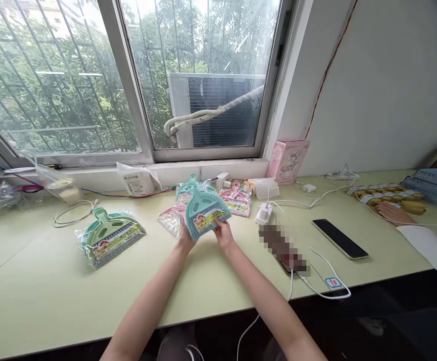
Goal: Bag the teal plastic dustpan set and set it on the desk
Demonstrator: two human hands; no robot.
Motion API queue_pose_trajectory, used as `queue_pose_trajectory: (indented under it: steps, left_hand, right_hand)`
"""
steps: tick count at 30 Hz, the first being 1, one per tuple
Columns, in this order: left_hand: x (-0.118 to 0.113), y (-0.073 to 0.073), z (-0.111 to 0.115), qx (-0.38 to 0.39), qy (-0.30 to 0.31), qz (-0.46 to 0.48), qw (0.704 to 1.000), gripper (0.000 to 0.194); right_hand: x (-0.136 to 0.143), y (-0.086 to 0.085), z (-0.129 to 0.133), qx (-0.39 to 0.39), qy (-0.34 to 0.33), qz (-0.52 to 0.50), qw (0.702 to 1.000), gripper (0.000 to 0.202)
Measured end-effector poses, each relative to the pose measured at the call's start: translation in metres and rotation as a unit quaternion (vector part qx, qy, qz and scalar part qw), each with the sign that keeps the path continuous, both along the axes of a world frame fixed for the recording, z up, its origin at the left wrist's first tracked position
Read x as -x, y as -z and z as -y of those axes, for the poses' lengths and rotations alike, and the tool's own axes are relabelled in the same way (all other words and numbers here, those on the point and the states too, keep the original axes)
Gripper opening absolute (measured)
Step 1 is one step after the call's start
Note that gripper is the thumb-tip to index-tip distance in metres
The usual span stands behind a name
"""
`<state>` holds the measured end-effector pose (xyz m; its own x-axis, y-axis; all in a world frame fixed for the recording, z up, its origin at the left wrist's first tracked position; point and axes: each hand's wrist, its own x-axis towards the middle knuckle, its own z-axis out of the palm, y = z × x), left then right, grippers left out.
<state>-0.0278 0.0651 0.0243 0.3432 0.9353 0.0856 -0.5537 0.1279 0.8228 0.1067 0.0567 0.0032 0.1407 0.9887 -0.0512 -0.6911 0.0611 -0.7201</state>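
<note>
Both my hands hold up a teal mini dustpan and brush set with a printed label, tilted above the table. My left hand grips its lower left edge, and my right hand pinches the lower right edge. Just behind it lies another teal set in clear wrap, partly hidden. A pink set sits left of my hands, partly covered. Another pink set lies to the right. Farther left rests a wrapped stack of green and teal sets.
A white charger with cables, a blurred-out phone and a black phone lie to the right. A pink box stands by the window. Another person's hand rests at far right near yellow items.
</note>
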Motion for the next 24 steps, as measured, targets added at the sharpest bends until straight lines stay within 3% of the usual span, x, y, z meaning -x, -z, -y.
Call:
queue_pose_trajectory:
  steps: [5, 8, 15, 19, 24]
  left_hand:
    - [-0.008, 0.012, -0.001, -0.052, -0.055, -0.075, 0.994, 0.081]
    - [-0.012, 0.017, 0.000, -0.055, -0.097, -0.122, 0.986, 0.083]
    - [-0.005, 0.012, -0.001, -0.037, -0.102, -0.142, 0.984, 0.076]
    - [-0.008, 0.013, 0.003, -0.062, -0.078, -0.179, 0.979, 0.079]
    - [-0.023, 0.019, 0.014, -0.072, 0.031, -0.192, 0.978, 0.078]
  right_hand:
    - [-0.012, 0.003, -0.008, 0.022, 0.090, -0.026, 0.995, 0.027]
    - [-0.013, 0.005, -0.010, 0.022, 0.079, -0.024, 0.996, 0.028]
    - [-0.010, 0.006, -0.012, 0.037, 0.049, -0.026, 0.998, 0.027]
    - [-0.015, 0.009, -0.014, 0.067, 0.082, -0.048, 0.993, 0.025]
    - [-0.034, 0.010, -0.019, 0.070, 0.141, -0.071, 0.985, 0.015]
